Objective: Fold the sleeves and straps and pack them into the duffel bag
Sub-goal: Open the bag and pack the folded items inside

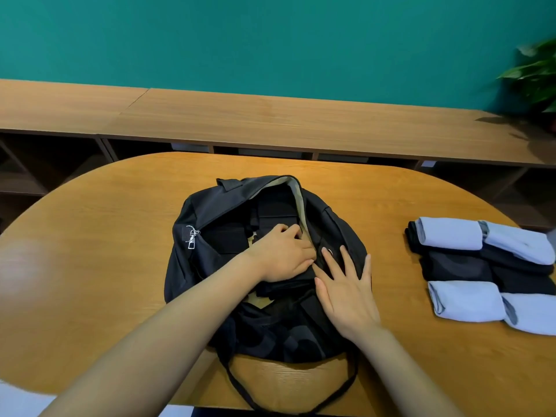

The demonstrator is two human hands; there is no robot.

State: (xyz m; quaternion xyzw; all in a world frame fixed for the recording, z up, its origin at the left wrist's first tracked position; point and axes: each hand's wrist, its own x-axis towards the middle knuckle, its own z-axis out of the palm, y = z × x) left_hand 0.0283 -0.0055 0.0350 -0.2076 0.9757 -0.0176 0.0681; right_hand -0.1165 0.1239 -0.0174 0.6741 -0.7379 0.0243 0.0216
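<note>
A black duffel bag (pixel 198 218) lies open in the middle of the oval wooden table, its tan lining showing at the far rim. Several folded black pieces (pixel 276 206) are stacked inside. My left hand (pixel 282 257) reaches into the opening, fingers curled on a folded black piece near the right rim. My right hand (pixel 346 290) lies flat with spread fingers on the bag's right side, pressing the fabric down. On the table to the right sit folded light-blue sleeves (pixel 451 237) and black folded pieces (pixel 457 266) in a neat group.
A metal clip (pixel 192 236) hangs at the bag's left end. The bag's black strap (pixel 237 386) loops over the near table edge. A long wooden bench (pixel 270 118) runs behind the table, with a green plant (pixel 538 76) at far right.
</note>
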